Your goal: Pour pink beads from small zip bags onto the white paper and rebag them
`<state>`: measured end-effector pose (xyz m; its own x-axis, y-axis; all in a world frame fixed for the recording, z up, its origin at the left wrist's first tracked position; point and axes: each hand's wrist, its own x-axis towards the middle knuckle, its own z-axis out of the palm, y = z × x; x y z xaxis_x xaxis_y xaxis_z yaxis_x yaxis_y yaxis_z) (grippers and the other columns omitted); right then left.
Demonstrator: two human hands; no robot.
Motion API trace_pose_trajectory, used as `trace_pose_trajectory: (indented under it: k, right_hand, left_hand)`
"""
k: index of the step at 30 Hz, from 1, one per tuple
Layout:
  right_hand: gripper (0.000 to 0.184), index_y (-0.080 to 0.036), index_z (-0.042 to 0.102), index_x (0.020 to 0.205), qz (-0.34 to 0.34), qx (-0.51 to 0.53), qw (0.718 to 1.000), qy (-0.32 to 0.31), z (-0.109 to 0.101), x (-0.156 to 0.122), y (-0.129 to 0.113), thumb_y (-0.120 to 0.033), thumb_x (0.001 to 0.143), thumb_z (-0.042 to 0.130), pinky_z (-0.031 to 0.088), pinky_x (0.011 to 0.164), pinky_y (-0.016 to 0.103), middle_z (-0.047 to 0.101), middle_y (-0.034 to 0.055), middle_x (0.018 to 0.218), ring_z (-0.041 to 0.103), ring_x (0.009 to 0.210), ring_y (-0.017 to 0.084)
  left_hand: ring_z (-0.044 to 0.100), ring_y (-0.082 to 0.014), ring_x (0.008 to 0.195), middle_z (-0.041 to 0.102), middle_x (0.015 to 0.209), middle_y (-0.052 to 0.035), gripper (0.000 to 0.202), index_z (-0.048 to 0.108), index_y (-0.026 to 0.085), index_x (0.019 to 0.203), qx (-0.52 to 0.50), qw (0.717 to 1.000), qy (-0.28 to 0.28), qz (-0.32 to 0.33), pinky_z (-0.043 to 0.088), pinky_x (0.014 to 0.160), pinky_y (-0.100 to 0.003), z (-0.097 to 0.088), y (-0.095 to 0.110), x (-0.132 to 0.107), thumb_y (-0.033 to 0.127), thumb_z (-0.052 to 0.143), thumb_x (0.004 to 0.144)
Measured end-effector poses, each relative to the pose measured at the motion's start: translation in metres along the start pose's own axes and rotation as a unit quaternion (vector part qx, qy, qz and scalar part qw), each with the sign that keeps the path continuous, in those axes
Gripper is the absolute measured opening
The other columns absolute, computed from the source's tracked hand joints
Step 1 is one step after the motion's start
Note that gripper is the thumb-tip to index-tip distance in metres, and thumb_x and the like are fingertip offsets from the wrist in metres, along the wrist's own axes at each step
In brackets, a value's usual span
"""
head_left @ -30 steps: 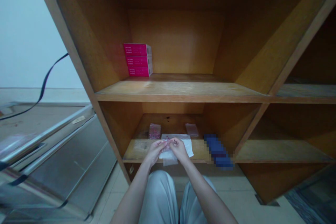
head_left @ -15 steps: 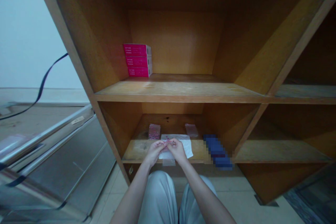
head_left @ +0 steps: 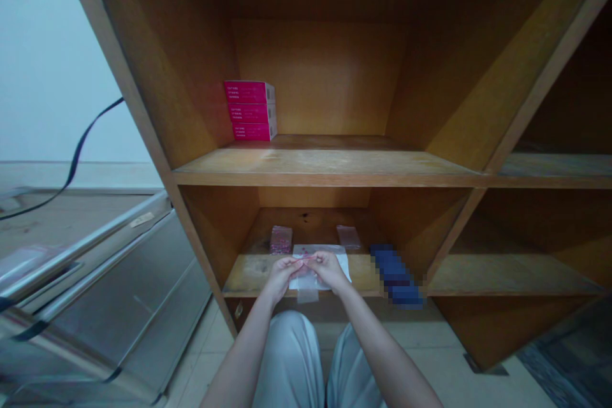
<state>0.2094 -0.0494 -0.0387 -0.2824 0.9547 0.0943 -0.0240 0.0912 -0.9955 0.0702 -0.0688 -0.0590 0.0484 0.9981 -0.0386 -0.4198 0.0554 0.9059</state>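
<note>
Over a white sheet (head_left: 343, 262) on the lower shelf, my left hand (head_left: 283, 277) and my right hand (head_left: 327, 269) meet at their fingertips. Both are closed in a pinch around something small and pinkish, too small to name. Small pink bits (head_left: 306, 251) lie on the sheet just behind the fingers. A clear zip bag with pink-red pieces (head_left: 281, 240) lies behind my left hand. Behind my right hand is a clear flat bag (head_left: 348, 237). Another clear piece of plastic (head_left: 307, 296) hangs over the shelf's front edge below my hands.
A blurred-out blue object (head_left: 396, 275) sticks out over the shelf edge at the right. Three stacked pink boxes (head_left: 251, 111) stand on the upper shelf (head_left: 335, 160). Wooden side walls bound the compartment. A metal-framed panel (head_left: 109, 280) leans at the left.
My right hand has shifted slightly right and turned a little, opening a small gap between the hands. The bags and boxes have stayed in place.
</note>
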Motion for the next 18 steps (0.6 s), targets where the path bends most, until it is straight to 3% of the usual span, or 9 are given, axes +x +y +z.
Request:
trace_pose_trajectory:
  k: [4,8,13,18]
  right_hand:
    - [0.031,-0.013,0.062,0.062,0.042,-0.014,0.997,-0.069,-0.015,0.002,-0.008,-0.044,0.059,0.065,0.027,0.032,0.017,0.056,-0.0022,0.046,0.037,0.031,0.005]
    - [0.038,-0.012,0.066,0.068,0.027,-0.038,0.991,-0.129,-0.027,0.004,-0.015,-0.049,0.066,0.057,0.028,0.033,0.016,0.06,0.0008,0.05,0.042,0.032,0.005]
    - [0.044,-0.011,0.067,0.077,0.013,-0.039,0.99,-0.133,-0.033,0.006,-0.017,-0.052,0.069,0.052,0.03,0.035,0.016,0.065,0.0051,0.06,0.047,0.036,0.006]
    - [0.044,-0.011,0.067,0.085,0.008,-0.03,0.993,-0.111,-0.03,0.004,-0.015,-0.05,0.071,0.052,0.033,0.037,0.016,0.064,0.0042,0.059,0.045,0.037,0.006]
  left_hand:
    - [0.06,-0.0131,0.061,0.067,0.068,-0.0074,0.02,0.066,0.01,0.07,0.017,1.0,-0.017,-0.011,0.046,0.065,-0.025,0.001,0.003,-0.002,0.025,0.071,0.058]
    - [0.062,-0.016,0.071,0.068,0.08,-0.0114,0.025,0.066,0.009,0.08,0.003,0.999,-0.026,-0.018,0.046,0.068,-0.026,0.001,0.005,-0.002,0.026,0.068,0.062]
    - [0.063,-0.0175,0.076,0.067,0.083,-0.0124,0.026,0.064,0.009,0.081,-0.024,0.999,-0.023,-0.039,0.046,0.076,-0.03,0.0,0.004,-0.001,0.027,0.067,0.063]
    - [0.063,-0.0162,0.071,0.067,0.075,-0.0093,0.021,0.062,0.009,0.071,-0.031,0.999,0.008,-0.035,0.047,0.073,-0.029,0.0,0.001,0.001,0.026,0.07,0.06]
